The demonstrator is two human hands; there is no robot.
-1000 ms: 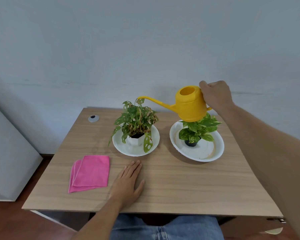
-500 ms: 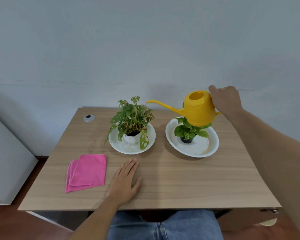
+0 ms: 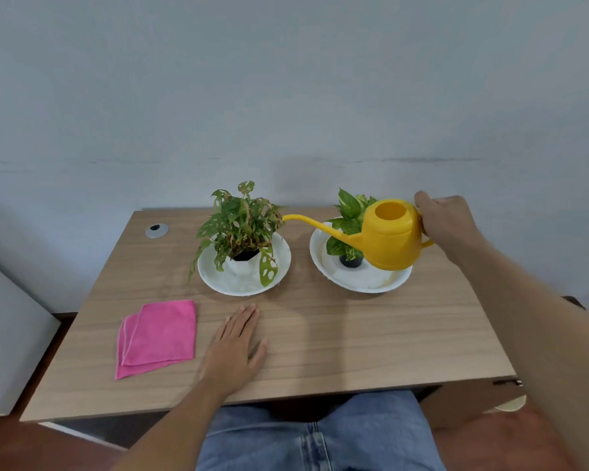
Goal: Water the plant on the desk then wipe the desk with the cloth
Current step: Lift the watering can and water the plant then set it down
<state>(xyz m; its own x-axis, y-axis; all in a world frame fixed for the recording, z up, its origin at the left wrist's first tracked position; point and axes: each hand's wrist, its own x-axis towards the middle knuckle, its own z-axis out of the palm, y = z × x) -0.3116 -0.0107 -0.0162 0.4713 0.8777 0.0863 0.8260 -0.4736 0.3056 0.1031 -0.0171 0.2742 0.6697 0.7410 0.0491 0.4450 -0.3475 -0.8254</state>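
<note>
My right hand (image 3: 447, 222) grips the handle of a yellow watering can (image 3: 390, 237), held over the right white dish (image 3: 323, 270). Its long spout reaches left and its tip touches the leaves of the left plant (image 3: 240, 226), which stands in a white pot on a white plate (image 3: 215, 280). A smaller leafy plant (image 3: 349, 215) in a black pot sits in the right dish, partly hidden behind the can. A folded pink cloth (image 3: 159, 336) lies at the desk's front left. My left hand (image 3: 233, 351) rests flat on the desk (image 3: 354, 334), just right of the cloth.
A grey cable grommet (image 3: 156, 230) sits at the desk's back left corner. The desk stands against a pale wall. A white cabinet (image 3: 7, 341) stands to the left. My legs in jeans are under the front edge.
My right hand has lowered the watering can and carried it to the right, in front of the right plant. The left hand stays flat on the desk.
</note>
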